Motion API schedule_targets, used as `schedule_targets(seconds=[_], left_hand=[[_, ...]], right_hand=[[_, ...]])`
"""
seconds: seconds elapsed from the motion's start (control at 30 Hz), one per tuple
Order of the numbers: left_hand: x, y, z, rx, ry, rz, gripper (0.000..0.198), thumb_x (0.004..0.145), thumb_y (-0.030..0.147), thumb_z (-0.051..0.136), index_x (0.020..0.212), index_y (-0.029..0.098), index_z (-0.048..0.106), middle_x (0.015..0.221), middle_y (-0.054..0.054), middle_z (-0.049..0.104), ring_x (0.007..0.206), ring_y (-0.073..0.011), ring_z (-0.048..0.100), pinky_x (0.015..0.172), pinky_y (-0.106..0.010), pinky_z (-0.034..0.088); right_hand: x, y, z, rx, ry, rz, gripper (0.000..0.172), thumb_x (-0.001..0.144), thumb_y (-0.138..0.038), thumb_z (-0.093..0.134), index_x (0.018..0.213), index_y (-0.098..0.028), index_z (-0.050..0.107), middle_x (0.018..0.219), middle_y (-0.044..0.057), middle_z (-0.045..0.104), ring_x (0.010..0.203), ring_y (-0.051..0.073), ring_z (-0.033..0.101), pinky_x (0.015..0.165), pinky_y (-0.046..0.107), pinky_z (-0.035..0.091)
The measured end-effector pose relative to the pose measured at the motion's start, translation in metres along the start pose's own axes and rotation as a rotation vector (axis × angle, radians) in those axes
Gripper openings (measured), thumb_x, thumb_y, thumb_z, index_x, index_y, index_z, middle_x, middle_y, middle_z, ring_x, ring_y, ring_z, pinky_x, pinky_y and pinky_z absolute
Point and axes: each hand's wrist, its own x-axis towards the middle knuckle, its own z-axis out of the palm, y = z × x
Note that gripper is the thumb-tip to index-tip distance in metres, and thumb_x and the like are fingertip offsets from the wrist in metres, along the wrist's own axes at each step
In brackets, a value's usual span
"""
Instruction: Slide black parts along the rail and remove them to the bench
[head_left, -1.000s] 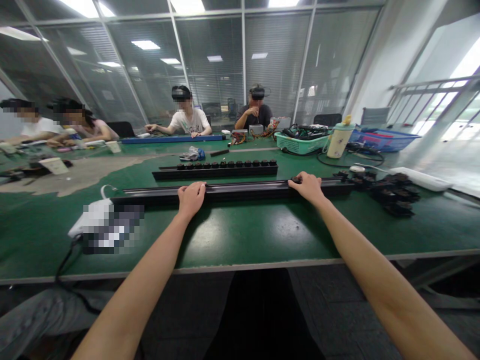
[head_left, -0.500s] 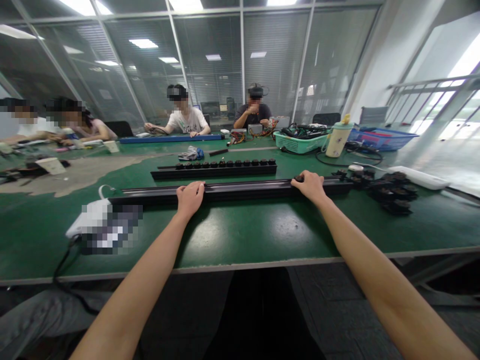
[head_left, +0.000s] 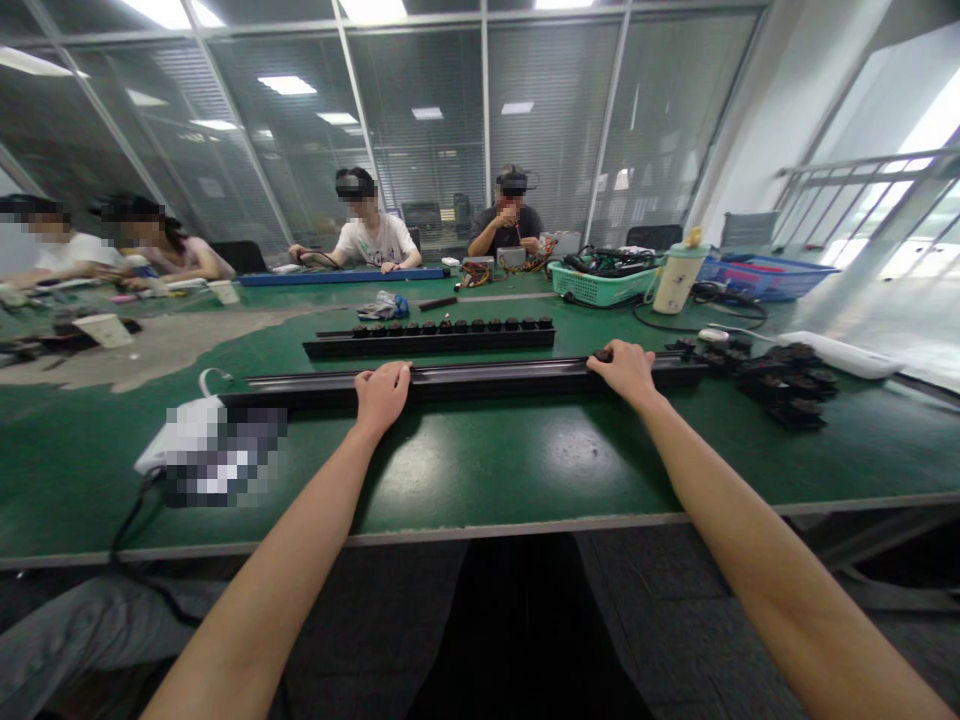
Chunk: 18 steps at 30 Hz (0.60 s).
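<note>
A black rail (head_left: 502,377) lies parallel to the near edge of the table (head_left: 495,475); the left hand (head_left: 383,395) grips it, fingers curled, while the right hand (head_left: 627,372) pinches a small dark part (head_left: 602,355) on top.

1. Green plastic basket (head_left: 600,292), far right side of table (head_left: 480,480); heaped with black cables (head_left: 611,262).
2. Cream tumbler (head_left: 675,284) with yellow top: upright, just beside basket.
3. Blue plastic basket (head_left: 787,285) beyond tumbler, to the right.
4. Grey-and-blue fabric bundle (head_left: 384,307), crumpled, mid-table.
5. Long blue bar (head_left: 341,278) at far side, before co-worker in white T-shirt (head_left: 379,243).
6. Co-worker in dark shirt (head_left: 517,228) seated to the right of the former, one hand raised; coloured wires (head_left: 534,267) in front.
7. Two further people seated far left; pale cup (head_left: 105,331) nearby.
8. Background: glass partition (head_left: 427,180); metal railing (head_left: 862,165), right.
</note>
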Motion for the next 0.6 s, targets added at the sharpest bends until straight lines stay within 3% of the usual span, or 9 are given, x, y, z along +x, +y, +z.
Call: schedule_targets(seconds=[0.6], left_hand=[[-0.0004,-0.0008,0.0002,-0.009,0.010,-0.003,0.044,0.105,0.036,0.031,0.119,0.027,0.072,0.136,-0.005,0.070,0.130,-0.0249,0.059,0.109,-0.046,0.030]], right_hand=[[0.0035,0.0062,-0.0027,-0.044,-0.030,0.075,0.036,0.082,-0.047,0.056,0.096,-0.016,0.068,0.104,0.016,0.072,0.102,0.034,0.059,0.094,0.049,0.035]])
